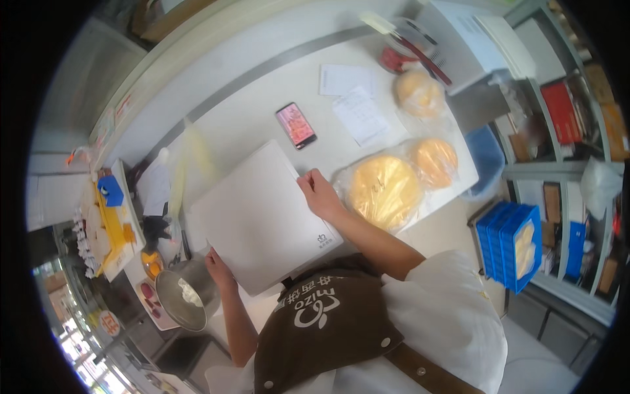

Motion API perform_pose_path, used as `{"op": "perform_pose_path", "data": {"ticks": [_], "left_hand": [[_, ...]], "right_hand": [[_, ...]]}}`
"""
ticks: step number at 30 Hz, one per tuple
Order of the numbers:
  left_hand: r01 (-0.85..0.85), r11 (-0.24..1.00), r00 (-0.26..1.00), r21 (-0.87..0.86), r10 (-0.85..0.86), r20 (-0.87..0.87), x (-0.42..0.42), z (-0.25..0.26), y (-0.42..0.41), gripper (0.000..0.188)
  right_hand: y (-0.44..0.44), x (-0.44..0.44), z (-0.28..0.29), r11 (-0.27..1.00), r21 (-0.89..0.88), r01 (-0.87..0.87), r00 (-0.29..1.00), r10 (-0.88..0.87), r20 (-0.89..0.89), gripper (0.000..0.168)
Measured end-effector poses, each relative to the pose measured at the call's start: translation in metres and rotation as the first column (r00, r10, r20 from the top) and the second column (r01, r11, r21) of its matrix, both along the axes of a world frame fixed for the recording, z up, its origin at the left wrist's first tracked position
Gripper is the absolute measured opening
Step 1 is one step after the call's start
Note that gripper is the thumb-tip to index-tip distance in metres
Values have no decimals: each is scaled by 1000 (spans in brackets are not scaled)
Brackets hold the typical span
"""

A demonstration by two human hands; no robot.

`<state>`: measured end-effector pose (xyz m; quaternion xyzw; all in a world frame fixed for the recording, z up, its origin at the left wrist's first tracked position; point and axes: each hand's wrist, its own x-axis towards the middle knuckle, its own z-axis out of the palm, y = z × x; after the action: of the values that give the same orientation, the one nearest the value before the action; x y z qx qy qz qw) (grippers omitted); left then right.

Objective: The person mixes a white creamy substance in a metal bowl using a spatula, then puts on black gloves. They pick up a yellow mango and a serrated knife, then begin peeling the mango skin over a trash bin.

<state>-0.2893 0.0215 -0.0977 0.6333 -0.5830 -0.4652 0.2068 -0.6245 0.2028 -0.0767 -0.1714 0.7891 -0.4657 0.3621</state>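
A white cardboard box (266, 216) with a small printed logo is between my two hands, close in front of my apron (320, 305). My left hand (219, 270) grips its left edge, and my right hand (319, 194) holds the opposite edge with curled fingers. The underside of the box is hidden. Just right of my right hand lies a large round sponge cake (386, 192) in clear plastic, with handwriting on the wrap. Beside my left hand stands a steel mixing bowl (182, 300) with some white cream inside.
On the white table (246, 118) lie a smartphone (296, 125) and written papers (362, 115). Two smaller wrapped cakes (433, 162) sit at right. Blue stacked crates (509, 246) and a blue bin (482, 162) stand on the floor. Orange fruit (153, 263) is near the bowl.
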Motion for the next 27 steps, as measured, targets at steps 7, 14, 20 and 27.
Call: {"op": "perform_pose_path", "data": {"ticks": [7, 14, 20, 27], "left_hand": [[81, 997, 997, -1, -81, 15, -13, 3, -24, 48], [132, 991, 987, 0, -131, -88, -10, 6, -23, 45], [35, 872, 995, -488, 16, 100, -30, 25, -25, 42], [844, 289, 534, -453, -541, 650, -116, 82, 71, 53]], "right_hand": [[0, 14, -5, 995, -54, 87, 964, -98, -247, 43], [-1, 9, -6, 1000, 3, 19, 956, -17, -294, 41], [5, 1, 20, 999, 1, 34, 945, -32, -326, 29], [92, 44, 66, 969, -220, -115, 727, -69, -683, 12]]}}
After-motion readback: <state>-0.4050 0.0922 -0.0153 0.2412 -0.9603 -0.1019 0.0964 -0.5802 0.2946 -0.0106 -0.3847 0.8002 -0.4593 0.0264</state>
